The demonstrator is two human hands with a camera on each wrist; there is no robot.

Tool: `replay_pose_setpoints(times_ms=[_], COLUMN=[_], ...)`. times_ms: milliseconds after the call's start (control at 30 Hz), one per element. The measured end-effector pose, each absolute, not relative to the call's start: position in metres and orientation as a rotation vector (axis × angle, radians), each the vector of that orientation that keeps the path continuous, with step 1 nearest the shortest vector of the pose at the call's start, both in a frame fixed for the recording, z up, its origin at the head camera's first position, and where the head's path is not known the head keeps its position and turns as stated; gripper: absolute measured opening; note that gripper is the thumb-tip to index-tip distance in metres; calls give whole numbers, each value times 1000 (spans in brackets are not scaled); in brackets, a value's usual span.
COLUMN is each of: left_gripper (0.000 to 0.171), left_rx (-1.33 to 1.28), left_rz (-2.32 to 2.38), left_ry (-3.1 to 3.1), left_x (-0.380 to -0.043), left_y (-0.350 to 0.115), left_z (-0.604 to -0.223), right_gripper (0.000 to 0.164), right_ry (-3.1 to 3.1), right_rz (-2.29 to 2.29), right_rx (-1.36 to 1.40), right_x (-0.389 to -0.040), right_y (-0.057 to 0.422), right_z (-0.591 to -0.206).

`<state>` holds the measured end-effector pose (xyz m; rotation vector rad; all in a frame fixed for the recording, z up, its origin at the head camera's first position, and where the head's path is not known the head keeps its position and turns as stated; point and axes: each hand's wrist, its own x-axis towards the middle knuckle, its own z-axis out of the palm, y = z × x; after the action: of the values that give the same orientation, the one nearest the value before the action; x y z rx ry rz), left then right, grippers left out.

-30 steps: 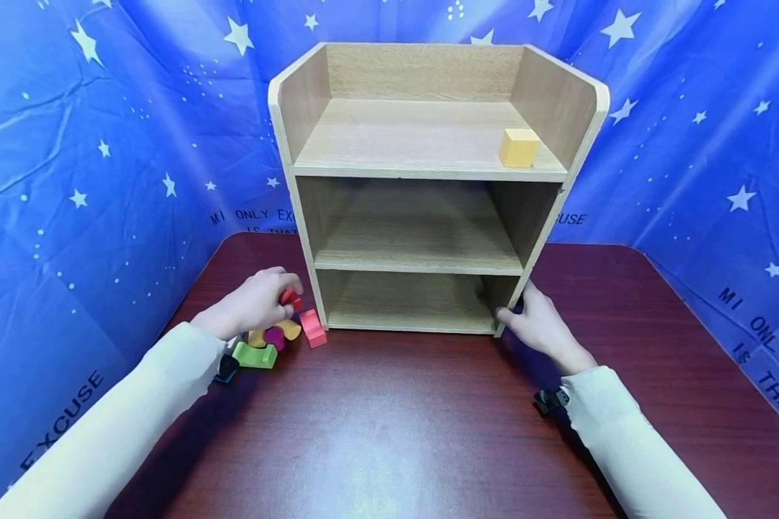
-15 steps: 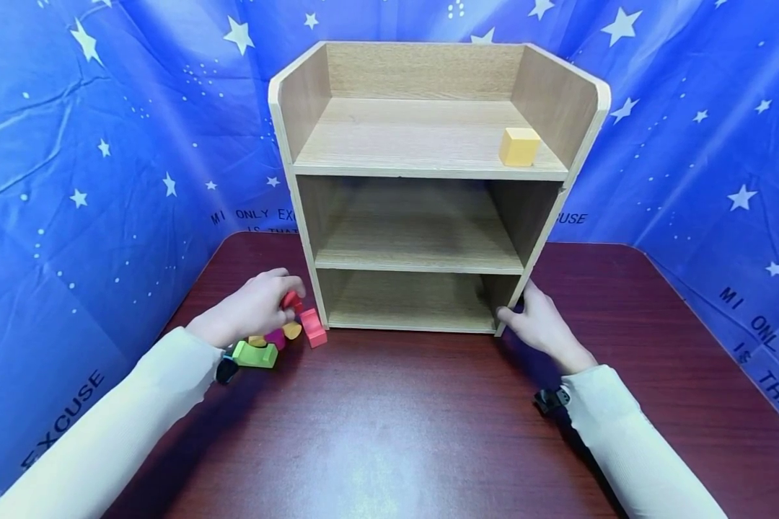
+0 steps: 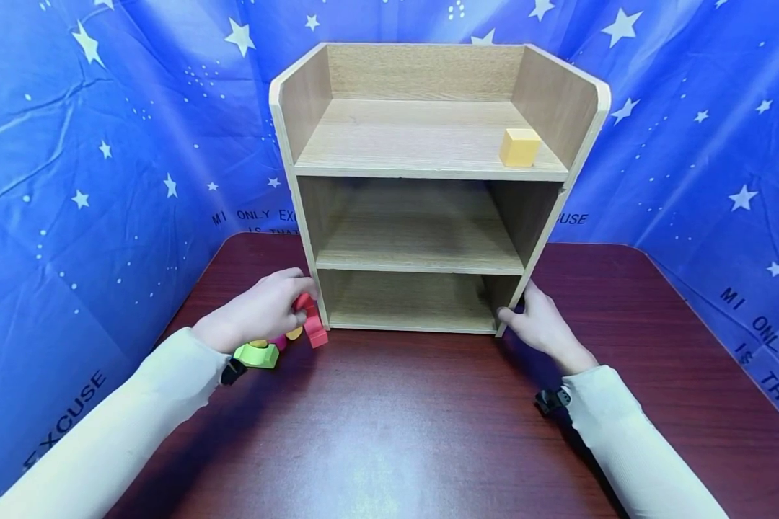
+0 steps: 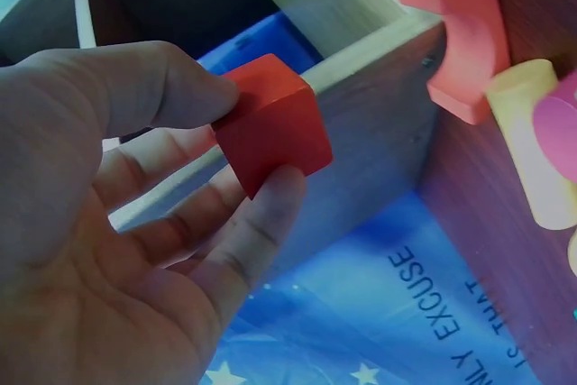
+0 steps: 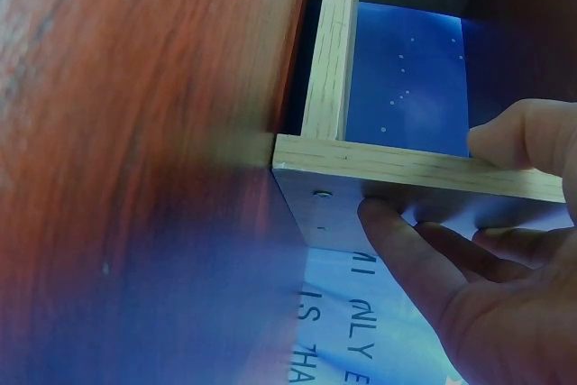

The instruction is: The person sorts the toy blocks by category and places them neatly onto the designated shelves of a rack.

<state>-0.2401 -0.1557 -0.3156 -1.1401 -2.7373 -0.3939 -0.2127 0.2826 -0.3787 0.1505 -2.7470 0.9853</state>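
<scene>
Perhaps to keep the shelf [image 3: 402, 137] still, the right hand [image 3: 544, 328] grips it; the left hand [image 3: 260, 308] pinches a red block [image 4: 270, 128].

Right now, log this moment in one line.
left hand: pinches red block | right hand: grips shelf unit's side panel | yellow cube: on top shelf

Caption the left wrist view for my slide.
Left hand pinching a red block near a wooden shelf.

Beyond both grips hangs blue star-printed cloth [image 3: 688, 166]; below them spreads a red-brown tabletop [image 3: 422, 382] with pale glare [image 3: 373, 468]
</scene>
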Motion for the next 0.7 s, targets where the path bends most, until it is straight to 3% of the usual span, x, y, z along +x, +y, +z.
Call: replay_pose_setpoints(times_ms=[700], left_gripper=[22], left_rx=[-1237], left_rz=[-419], left_ry=[-2689], left_x=[-221], left_y=[-132], left_z=[-300], right_gripper=[46], right_ry=[-2747], right_rz=[975], right_rx=[155], right_x=[-214], right_y=[283], right_z=[-380])
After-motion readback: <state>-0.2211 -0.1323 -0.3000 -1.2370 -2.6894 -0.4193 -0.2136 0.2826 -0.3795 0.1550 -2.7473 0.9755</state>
